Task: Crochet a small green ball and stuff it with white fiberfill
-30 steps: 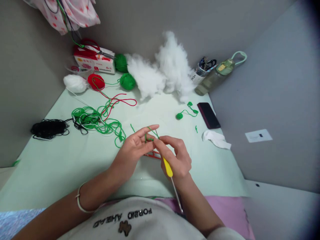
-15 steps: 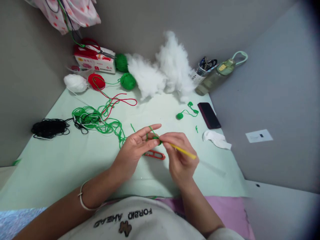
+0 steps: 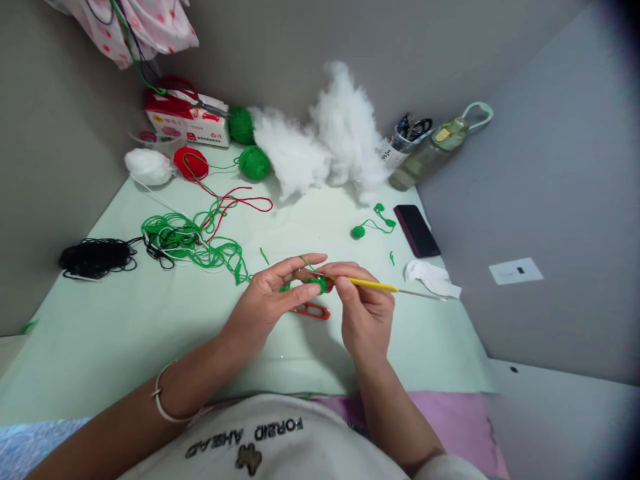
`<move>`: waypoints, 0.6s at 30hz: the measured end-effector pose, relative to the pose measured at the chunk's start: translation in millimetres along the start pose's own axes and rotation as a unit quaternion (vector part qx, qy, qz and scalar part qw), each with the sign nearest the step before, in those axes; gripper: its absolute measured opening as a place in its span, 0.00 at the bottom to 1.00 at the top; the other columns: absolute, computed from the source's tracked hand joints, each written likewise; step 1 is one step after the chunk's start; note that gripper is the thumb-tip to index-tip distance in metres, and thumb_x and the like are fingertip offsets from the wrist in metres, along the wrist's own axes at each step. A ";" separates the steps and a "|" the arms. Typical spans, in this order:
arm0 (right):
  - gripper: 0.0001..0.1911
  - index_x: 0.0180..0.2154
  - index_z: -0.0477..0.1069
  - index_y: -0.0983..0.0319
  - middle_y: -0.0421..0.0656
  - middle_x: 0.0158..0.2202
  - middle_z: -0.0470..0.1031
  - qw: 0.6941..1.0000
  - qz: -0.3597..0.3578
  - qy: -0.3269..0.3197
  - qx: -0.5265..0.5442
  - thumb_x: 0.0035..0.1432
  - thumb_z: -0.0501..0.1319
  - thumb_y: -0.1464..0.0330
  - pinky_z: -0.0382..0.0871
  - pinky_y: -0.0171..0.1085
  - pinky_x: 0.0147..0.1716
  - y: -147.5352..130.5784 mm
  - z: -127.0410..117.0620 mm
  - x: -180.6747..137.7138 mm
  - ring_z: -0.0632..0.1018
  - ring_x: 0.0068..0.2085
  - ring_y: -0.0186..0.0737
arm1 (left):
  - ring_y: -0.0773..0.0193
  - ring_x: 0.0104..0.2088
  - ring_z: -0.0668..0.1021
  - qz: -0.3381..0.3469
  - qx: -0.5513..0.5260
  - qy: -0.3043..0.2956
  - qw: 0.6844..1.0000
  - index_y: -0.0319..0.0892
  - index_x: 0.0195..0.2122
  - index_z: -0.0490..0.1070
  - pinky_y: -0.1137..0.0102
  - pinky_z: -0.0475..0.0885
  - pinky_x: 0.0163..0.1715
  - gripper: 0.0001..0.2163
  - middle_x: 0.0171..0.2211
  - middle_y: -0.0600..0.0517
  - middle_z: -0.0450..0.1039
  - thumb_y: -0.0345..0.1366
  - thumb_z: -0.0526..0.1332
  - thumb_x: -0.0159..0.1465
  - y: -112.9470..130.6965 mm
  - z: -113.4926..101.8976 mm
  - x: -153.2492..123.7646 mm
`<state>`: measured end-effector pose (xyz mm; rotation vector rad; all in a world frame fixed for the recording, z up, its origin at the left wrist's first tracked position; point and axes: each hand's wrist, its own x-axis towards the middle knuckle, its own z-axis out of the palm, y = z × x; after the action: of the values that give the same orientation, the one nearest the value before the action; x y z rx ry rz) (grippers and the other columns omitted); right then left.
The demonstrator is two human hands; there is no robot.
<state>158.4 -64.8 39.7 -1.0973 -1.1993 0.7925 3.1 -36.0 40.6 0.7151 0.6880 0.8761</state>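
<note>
My left hand point(image 3: 270, 300) pinches a small green crochet piece point(image 3: 315, 283) between thumb and fingers, with green yarn looped over the raised index finger. That yarn trails left to a loose green tangle point(image 3: 193, 243). My right hand point(image 3: 363, 310) is closed on a yellow-handled crochet hook point(image 3: 380, 287), which lies nearly level, its metal end pointing right and its tip at the green piece. Under the hands on the pale green table point(image 3: 125, 333) lie small red snips point(image 3: 313, 311).
At the back stand white stuffing point(image 3: 325, 143), green yarn balls point(image 3: 254, 162), a red ball point(image 3: 191, 163), a white ball point(image 3: 149, 167) and a red-and-white box point(image 3: 187, 120). Black yarn point(image 3: 93, 257) lies left. A phone point(image 3: 417, 231), white cloth point(image 3: 433, 277), cup of scissors point(image 3: 407, 137) and bottle point(image 3: 435, 150) sit right.
My right hand has swung the crochet hook from pointing down toward my body to lying nearly level, pointing right. The left hand has kept its hold on the green piece.
</note>
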 end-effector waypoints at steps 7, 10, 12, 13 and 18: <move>0.10 0.40 0.80 0.58 0.41 0.36 0.82 0.993 0.065 -0.001 0.100 0.71 0.60 0.65 0.76 0.37 0.36 -3.2 -4.3 2.6 0.80 0.33 0.34 | 0.66 0.40 0.78 -0.004 0.002 0.016 1.000 0.50 0.51 0.82 0.73 0.77 0.40 0.15 0.38 0.53 0.76 0.36 0.71 0.62 4.3 -0.3 -2.5; 0.10 0.40 0.79 0.58 0.41 0.37 0.83 0.993 0.059 -0.003 0.102 0.71 0.59 0.65 0.77 0.37 0.35 -5.8 -4.1 2.4 0.81 0.33 0.34 | 0.69 0.37 0.76 0.003 0.007 0.023 1.000 0.50 0.49 0.83 0.76 0.76 0.37 0.14 0.36 0.54 0.74 0.34 0.71 0.62 6.2 -0.6 -3.4; 0.10 0.41 0.78 0.58 0.42 0.37 0.83 0.996 0.041 -0.004 0.079 0.72 0.58 0.65 0.78 0.37 0.35 -8.0 -3.4 1.1 0.82 0.33 0.34 | 0.69 0.36 0.76 0.009 0.007 0.021 1.000 0.51 0.49 0.83 0.76 0.76 0.35 0.14 0.36 0.54 0.73 0.33 0.71 0.62 6.5 -1.0 -3.4; 0.10 0.41 0.78 0.58 0.42 0.37 0.83 0.998 0.030 -0.003 0.062 0.72 0.58 0.65 0.79 0.38 0.35 -9.3 -3.1 0.4 0.82 0.33 0.35 | 0.69 0.36 0.76 0.013 0.010 0.022 1.000 0.51 0.49 0.82 0.76 0.76 0.35 0.14 0.36 0.55 0.73 0.33 0.71 0.62 6.5 -1.3 -3.3; 0.11 0.42 0.78 0.58 0.41 0.38 0.83 0.998 -0.035 -0.003 -0.044 0.72 0.56 0.70 0.80 0.37 0.34 -13.7 -2.9 -2.9 0.82 0.32 0.34 | 0.70 0.36 0.74 0.041 0.077 0.052 0.995 0.52 0.50 0.82 0.78 0.72 0.36 0.15 0.35 0.56 0.72 0.31 0.70 0.63 5.8 -2.1 -4.1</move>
<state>159.6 -72.3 51.7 -1.1192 -1.2810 0.6966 -2.9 -36.4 44.9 0.8457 0.8304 0.9470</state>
